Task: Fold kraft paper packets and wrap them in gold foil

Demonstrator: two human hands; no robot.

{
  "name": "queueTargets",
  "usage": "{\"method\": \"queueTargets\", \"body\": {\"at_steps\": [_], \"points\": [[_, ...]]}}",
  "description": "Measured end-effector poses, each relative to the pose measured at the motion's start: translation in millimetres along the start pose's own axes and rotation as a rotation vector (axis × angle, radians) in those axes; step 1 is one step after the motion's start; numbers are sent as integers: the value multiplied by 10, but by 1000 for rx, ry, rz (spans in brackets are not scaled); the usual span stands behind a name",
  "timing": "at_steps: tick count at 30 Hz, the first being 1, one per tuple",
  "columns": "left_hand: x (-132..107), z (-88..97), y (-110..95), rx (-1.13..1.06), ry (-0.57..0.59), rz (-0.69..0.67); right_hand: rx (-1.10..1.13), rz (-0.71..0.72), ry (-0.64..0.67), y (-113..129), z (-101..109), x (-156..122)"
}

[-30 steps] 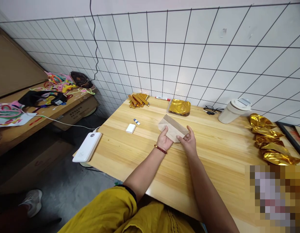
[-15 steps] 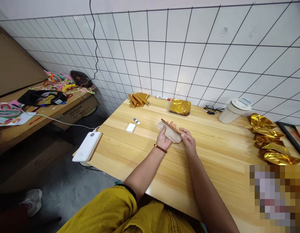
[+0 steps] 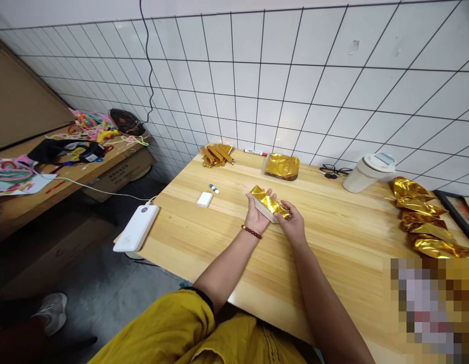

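Note:
A sheet of gold foil paper (image 3: 270, 201), partly folded over so that its shiny side shows above a pale backing strip, is held over the wooden table. My left hand (image 3: 254, 216) supports it from below, palm up, thumb along its left end and fingertips showing behind it. At the sheet's right end, my right hand (image 3: 294, 222) grips it between thumb and fingers. A beaded bracelet (image 3: 251, 232) circles my left wrist. Beyond my hands lies a stack of flat gold foil sheets (image 3: 282, 166).
Folded gold strips (image 3: 218, 155) lie at the back left, near a marker (image 3: 255, 152). A white charger (image 3: 204, 199) and a power bank (image 3: 137, 228) sit leftward. Glasses (image 3: 335, 171), a tumbler (image 3: 367, 173) and puffed gold foil pieces (image 3: 424, 220) stand rightward against the tiled wall.
The sheet's gold flap has come down toward me, so its shiny face shows where mostly pale backing was visible. My right hand has shifted slightly with it; my left hand stays nearly still.

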State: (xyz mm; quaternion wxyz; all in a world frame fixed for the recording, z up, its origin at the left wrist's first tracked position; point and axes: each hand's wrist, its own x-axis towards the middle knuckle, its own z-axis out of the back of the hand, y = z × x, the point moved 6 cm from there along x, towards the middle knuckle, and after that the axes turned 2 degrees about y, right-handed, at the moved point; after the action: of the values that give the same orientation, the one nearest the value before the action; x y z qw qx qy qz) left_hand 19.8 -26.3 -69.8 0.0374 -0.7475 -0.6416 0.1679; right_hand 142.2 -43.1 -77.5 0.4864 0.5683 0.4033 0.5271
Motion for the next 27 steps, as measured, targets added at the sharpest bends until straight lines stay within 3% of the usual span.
{"method": "queueTargets", "body": {"at_steps": [18, 27], "points": [[14, 46, -9, 22, -40, -1, 31, -73, -39, -84, 16, 10], [40, 84, -36, 20, -44, -39, 70, -36, -41, 94, 75, -5]]}}
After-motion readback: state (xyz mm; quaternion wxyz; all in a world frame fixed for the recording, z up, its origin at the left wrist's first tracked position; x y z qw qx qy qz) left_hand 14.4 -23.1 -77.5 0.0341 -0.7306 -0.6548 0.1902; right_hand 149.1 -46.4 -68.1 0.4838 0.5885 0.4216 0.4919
